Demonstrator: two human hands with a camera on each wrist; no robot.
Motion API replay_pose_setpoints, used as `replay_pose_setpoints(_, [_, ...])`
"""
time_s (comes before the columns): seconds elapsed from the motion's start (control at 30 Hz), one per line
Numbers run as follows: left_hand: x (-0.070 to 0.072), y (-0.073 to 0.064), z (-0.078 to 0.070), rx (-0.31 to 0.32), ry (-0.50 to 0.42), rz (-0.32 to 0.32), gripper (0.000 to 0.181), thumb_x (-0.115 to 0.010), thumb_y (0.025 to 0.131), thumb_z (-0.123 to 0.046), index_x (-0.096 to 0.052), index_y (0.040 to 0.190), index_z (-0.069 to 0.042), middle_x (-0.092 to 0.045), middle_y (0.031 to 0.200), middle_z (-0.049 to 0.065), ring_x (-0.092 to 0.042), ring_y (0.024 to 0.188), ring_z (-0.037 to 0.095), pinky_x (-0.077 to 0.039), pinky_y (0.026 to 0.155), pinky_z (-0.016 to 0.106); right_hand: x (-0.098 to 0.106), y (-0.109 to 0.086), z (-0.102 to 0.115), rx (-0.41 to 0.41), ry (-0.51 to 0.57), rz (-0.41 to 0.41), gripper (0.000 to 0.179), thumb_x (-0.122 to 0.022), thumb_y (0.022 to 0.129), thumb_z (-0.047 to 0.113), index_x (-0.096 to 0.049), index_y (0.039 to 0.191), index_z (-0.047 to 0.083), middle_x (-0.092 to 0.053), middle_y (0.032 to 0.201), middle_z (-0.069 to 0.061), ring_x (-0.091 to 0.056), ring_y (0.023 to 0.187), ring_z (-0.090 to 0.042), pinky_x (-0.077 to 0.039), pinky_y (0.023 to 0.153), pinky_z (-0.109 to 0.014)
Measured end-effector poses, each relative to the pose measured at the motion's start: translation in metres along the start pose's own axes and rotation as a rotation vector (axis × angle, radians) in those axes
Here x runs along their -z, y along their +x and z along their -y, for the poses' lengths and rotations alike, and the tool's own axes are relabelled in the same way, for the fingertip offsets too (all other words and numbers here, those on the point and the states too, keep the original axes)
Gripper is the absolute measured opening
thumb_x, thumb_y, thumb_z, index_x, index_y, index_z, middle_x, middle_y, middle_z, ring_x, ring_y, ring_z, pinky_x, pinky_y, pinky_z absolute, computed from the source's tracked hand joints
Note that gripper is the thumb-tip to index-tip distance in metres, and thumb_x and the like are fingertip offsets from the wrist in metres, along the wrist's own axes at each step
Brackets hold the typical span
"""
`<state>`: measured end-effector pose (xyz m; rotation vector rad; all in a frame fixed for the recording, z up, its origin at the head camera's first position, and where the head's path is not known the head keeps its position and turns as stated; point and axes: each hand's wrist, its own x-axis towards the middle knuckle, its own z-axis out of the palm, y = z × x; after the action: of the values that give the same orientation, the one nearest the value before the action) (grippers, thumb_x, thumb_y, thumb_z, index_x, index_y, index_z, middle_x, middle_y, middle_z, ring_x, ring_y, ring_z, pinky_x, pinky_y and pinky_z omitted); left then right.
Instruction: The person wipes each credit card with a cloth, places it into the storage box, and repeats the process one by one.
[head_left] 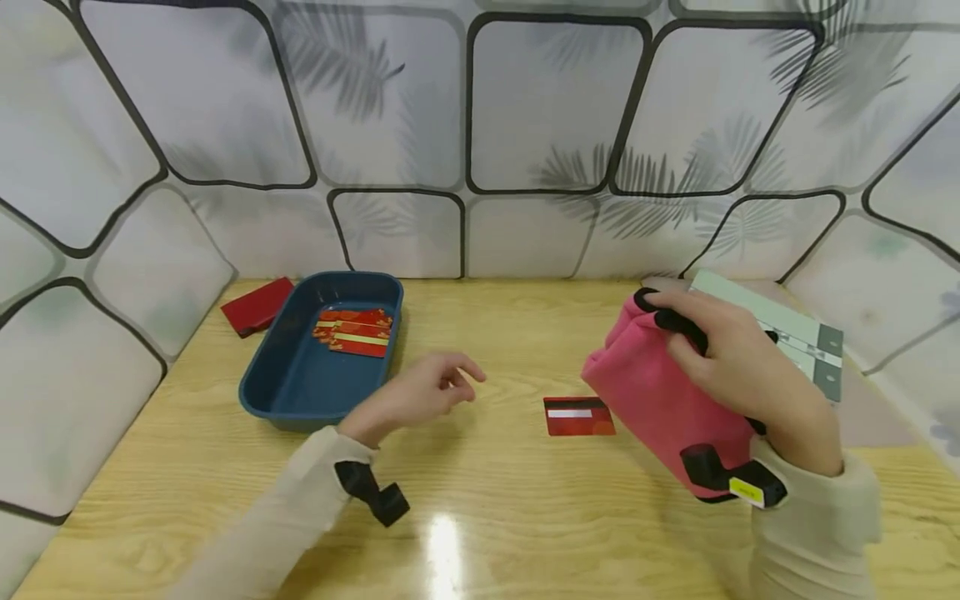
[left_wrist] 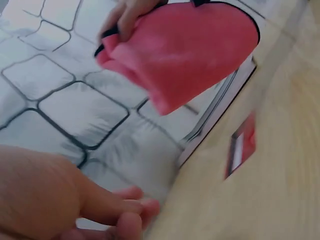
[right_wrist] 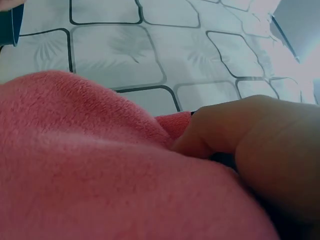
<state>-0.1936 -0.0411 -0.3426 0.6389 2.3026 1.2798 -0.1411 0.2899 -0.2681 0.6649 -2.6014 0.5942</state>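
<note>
My right hand grips a pink, fuzzy cloth with black edging by its top and holds it up over the right side of the table. In the right wrist view the cloth's folds fill the lower left, with the thumb side pressed into them. A red card with a dark stripe and a white strip lies flat on the table, just left of the cloth. My left hand hovers between the blue tray and the card, fingers loosely bent and holding nothing.
Several red and gold cards lie inside the blue tray at the left. A dark red flat item sits behind its left side. Pale green boxed or folded goods stand at the right, behind my right hand. Patterned fabric encloses the back.
</note>
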Motion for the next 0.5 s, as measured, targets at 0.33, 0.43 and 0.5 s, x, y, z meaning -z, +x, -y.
replay_pose_setpoints(0.33, [-0.074, 0.04, 0.014, 0.092, -0.16, -0.149, 0.031, -0.07, 0.086, -0.008, -0.062, 0.115, -0.003, -0.065, 0.095, 0.012, -0.059, 0.074, 0.016, -0.049, 0.063, 0.025, -0.005, 0.0, 0.004, -0.024, 0.034, -0.036, 0.042, -0.057, 0.085, -0.005, -0.06, 0.125, 0.007, -0.059, 0.126, -0.014, -0.054, 0.112, -0.031, -0.036, 0.094, -0.021])
replay_pose_setpoints(0.43, [-0.086, 0.046, 0.016, 0.03, -0.085, -0.139, 0.043, -0.075, 0.079, -0.006, -0.057, 0.118, -0.002, -0.06, 0.102, 0.011, -0.052, 0.079, 0.014, -0.046, 0.07, 0.025, -0.005, 0.0, 0.005, -0.038, 0.034, -0.011, 0.041, -0.056, 0.086, -0.005, -0.06, 0.125, 0.007, -0.059, 0.124, -0.014, -0.054, 0.109, -0.032, -0.041, 0.09, -0.037])
replay_pose_setpoints(0.5, [-0.093, 0.051, 0.017, -0.035, 0.005, -0.14, 0.051, -0.079, 0.075, -0.007, -0.055, 0.12, 0.0, -0.056, 0.104, 0.011, -0.047, 0.08, 0.015, -0.043, 0.072, 0.025, -0.005, 0.0, 0.007, -0.05, 0.035, 0.014, 0.04, -0.056, 0.087, -0.004, -0.06, 0.125, 0.008, -0.059, 0.122, -0.015, -0.054, 0.106, -0.031, -0.042, 0.086, -0.044])
